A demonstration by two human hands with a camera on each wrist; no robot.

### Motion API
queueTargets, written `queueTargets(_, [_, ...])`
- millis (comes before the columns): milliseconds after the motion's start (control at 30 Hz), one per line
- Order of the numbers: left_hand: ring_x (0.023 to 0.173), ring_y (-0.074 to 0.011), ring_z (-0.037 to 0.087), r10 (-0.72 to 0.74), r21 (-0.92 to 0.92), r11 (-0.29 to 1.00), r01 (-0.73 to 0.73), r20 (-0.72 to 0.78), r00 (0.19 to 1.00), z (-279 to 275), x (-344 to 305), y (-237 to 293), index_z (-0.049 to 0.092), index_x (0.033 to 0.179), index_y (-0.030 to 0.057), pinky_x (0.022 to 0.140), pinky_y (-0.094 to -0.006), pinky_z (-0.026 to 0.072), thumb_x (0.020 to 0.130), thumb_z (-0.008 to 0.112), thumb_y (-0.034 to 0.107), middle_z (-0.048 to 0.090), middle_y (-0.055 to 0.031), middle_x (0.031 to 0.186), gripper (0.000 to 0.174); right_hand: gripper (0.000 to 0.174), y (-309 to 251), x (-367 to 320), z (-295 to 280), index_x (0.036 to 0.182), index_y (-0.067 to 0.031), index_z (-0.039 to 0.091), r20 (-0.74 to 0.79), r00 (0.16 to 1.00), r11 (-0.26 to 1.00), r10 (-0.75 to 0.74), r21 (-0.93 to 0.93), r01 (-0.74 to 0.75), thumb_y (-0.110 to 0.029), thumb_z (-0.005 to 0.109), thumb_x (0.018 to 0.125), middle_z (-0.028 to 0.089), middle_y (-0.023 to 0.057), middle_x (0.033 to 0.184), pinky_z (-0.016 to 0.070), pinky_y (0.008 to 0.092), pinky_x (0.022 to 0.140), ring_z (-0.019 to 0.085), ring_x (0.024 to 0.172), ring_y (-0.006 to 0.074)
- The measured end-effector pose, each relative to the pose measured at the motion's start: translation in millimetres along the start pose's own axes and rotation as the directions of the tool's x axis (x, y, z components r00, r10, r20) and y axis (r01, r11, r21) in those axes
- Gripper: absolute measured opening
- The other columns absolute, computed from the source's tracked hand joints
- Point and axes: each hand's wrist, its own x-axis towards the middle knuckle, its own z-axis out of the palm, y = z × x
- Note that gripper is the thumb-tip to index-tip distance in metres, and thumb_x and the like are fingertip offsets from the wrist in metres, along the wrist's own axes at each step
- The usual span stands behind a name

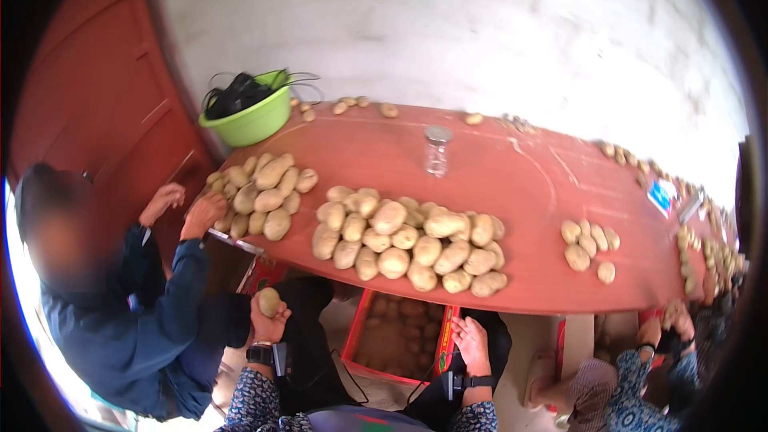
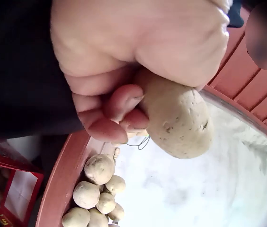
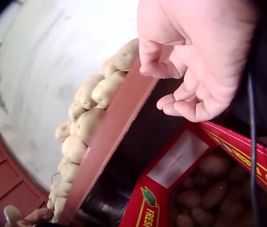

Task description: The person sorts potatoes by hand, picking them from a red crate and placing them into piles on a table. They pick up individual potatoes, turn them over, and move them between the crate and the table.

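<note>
From my end, the left hand is curled round a potato, in front of the table; my right hand is empty, fingers loosely bent. The red box sits between them, table edge hiding its far end. Potato pile beyond, then a jar. Only the right wrist cam shows readable box lettering.

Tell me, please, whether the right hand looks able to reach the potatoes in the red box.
Probably yes: the right hand holds nothing and hovers near the red box, whose top is open, with no lid over the potatoes in it.
</note>
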Motion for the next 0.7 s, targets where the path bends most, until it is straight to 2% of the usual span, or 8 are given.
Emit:
queueTargets(133, [0.066, -0.0182, 0.056, 0.027, 0.047, 0.999, -0.027, -0.002, 1.0, -7.0, -6.8, -6.6, 0.056, 0.092, 0.0118, 0.057, -0.0364, 0.0471, 0.091, 0.045, 0.031, 0.056, -0.0039, 0.077, 0.022, 0.01, -16.7, -14.8, 48.8, 0.09, -0.0107, 0.06, 0.11, 0.994, 0.997, 0.004, 0.077, -0.013, -0.021, 0.058, 0.089, 0.066, 0.0126, 0.099, 0.0509, 0.0336, 0.073, 0.063, 0.085, 0.0202])
queueTargets(233, [0.078, -0.0113, 0.055, 0.162, 0.565, 0.739, -0.367, 0.379, 0.911, 10.3, -19.0, -2.4, 0.056, 0.09, 0.0054, 0.06, -0.0311, 0.0476, 0.09, 0.046, 0.009, 0.056, -0.0043, 0.081, 0.01, 0.015, -19.4, -37.0, 117.3, 0.094, -0.0062, 0.058, 0.283, 0.955, 0.969, 0.093, -0.246, -0.022, -0.021, 0.056, 0.09, 0.064, 0.0153, 0.102, 0.0515, 0.0318, 0.074, 0.063, 0.092, 0.0233])
queueTargets(267, [0.075, -0.0086, 0.053, 0.136, 0.502, 0.818, -0.279, 0.303, 0.943, 1.5, -7.2, -12.6, 0.057, 0.087, 0.0033, 0.063, -0.0254, 0.0451, 0.088, 0.05, 0.008, 0.056, -0.0021, 0.08, 0.008, 0.021, -15.0, -45.4, 142.3, 0.1, -0.004, 0.057, 0.362, 0.915, 0.92, 0.175, -0.392, -0.021, -0.022, 0.055, 0.091, 0.062, 0.0151, 0.106, 0.0513, 0.0321, 0.076, 0.062, 0.093, 0.023])
queueTargets(400, [0.077, -0.0053, 0.05, -0.12, 0.69, 0.647, -0.323, 0.511, 0.851, 23.4, -29.9, -24.4, 0.057, 0.087, 0.0033, 0.069, -0.0229, 0.0429, 0.089, 0.052, 0.018, 0.055, 0.0018, 0.077, 0.016, 0.04, 25.8, -65.6, 208.5, 0.125, -0.006, 0.041, 0.468, 0.755, 0.818, 0.46, -0.553, -0.156, -0.032, 0.049, 0.095, 0.059, 0.0144, 0.11, 0.0507, 0.0298, 0.075, 0.062, 0.09, 0.0212])
queueTargets(467, [0.077, -0.0053, 0.049, -0.148, 0.652, 0.649, -0.393, 0.615, 0.775, 24.1, -35.3, -36.0, 0.057, 0.088, 0.0045, 0.069, -0.0222, 0.0427, 0.09, 0.052, 0.023, 0.055, 0.0026, 0.08, 0.019, 0.042, 51.3, -51.7, 206.0, 0.127, -0.0064, 0.039, 0.415, 0.792, 0.825, 0.448, -0.532, -0.188, -0.033, 0.048, 0.095, 0.058, 0.0136, 0.11, 0.0507, 0.029, 0.073, 0.062, 0.088, 0.0212])
queueTargets(567, [0.077, -0.0073, 0.053, -0.182, 0.662, 0.681, -0.313, 0.567, 0.803, 27.9, -47.3, -34.8, 0.058, 0.09, 0.0035, 0.07, -0.0246, 0.0448, 0.089, 0.053, 0.024, 0.059, -0.0008, 0.081, 0.022, 0.041, 66.9, -50.1, 206.1, 0.128, -0.0087, 0.038, 0.36, 0.808, 0.814, 0.466, -0.533, -0.232, -0.032, 0.047, 0.096, 0.056, 0.0116, 0.111, 0.051, 0.0285, 0.068, 0.063, 0.087, 0.0223])
queueTargets(633, [0.077, -0.0123, 0.059, -0.317, 0.749, 0.488, -0.448, 0.63, 0.709, 27.4, -55.1, -31.6, 0.059, 0.095, 0.0026, 0.071, -0.0281, 0.0471, 0.089, 0.052, 0.027, 0.063, -0.007, 0.084, 0.026, 0.038, 74.7, -56.1, 202.7, 0.127, -0.0114, 0.039, 0.378, 0.765, 0.779, 0.522, -0.577, -0.247, -0.03, 0.047, 0.096, 0.054, 0.0087, 0.113, 0.051, 0.029, 0.066, 0.063, 0.086, 0.023])
queueTargets(700, [0.08, -0.0229, 0.063, -0.315, 0.772, 0.395, -0.498, 0.623, 0.716, 23.8, -60.9, -35.8, 0.059, 0.097, 0.0035, 0.072, -0.0332, 0.0484, 0.087, 0.052, 0.032, 0.064, -0.0134, 0.087, 0.031, 0.037, 83.5, -61.5, 195.5, 0.128, -0.0118, 0.039, 0.357, 0.782, 0.792, 0.512, -0.548, -0.268, -0.029, 0.048, 0.096, 0.054, 0.0076, 0.114, 0.0508, 0.0295, 0.067, 0.061, 0.089, 0.0214])
